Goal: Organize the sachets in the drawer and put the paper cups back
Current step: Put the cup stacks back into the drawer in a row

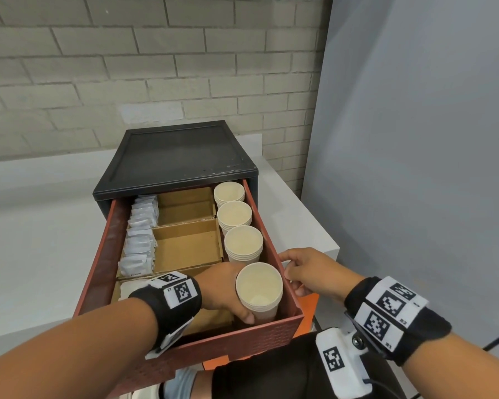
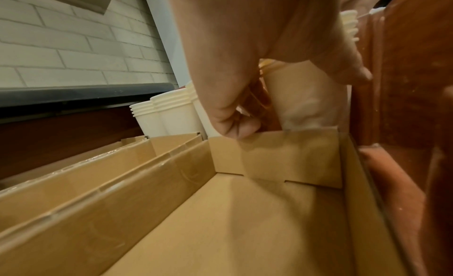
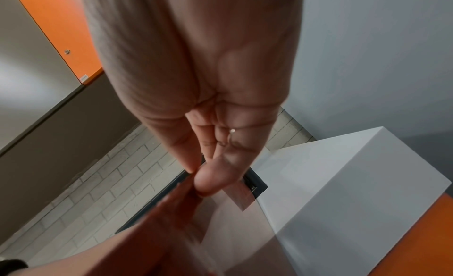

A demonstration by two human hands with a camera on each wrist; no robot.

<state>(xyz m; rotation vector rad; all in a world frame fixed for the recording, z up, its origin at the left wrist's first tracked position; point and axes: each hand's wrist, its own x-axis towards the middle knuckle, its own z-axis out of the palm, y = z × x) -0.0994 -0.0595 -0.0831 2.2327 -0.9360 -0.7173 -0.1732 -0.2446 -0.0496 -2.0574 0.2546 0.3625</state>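
Note:
The red-brown drawer (image 1: pixel 242 338) stands pulled out of a black cabinet (image 1: pixel 179 151). White sachets (image 1: pixel 140 240) fill its left column in a row. Three stacks of cream paper cups (image 1: pixel 234 214) line the right column. My left hand (image 1: pixel 231 295) grips a fourth cup stack (image 1: pixel 260 289) upright in the front right corner; the left wrist view shows the fingers (image 2: pixel 235 115) curled round the stack (image 2: pixel 306 98). My right hand (image 1: pixel 293 272) holds the drawer's right wall from outside, thumb on the rim, its fingers (image 3: pixel 210 179) at the blurred wall (image 3: pixel 171 231).
Brown cardboard compartments (image 1: pixel 188 246) in the drawer's middle hold nothing, like the front one (image 2: pixel 245 222). The cabinet sits on a white counter (image 1: pixel 41 240) against a brick wall. A grey wall (image 1: pixel 415 139) rises close on the right. An orange panel (image 1: pixel 308 309) lies below the drawer.

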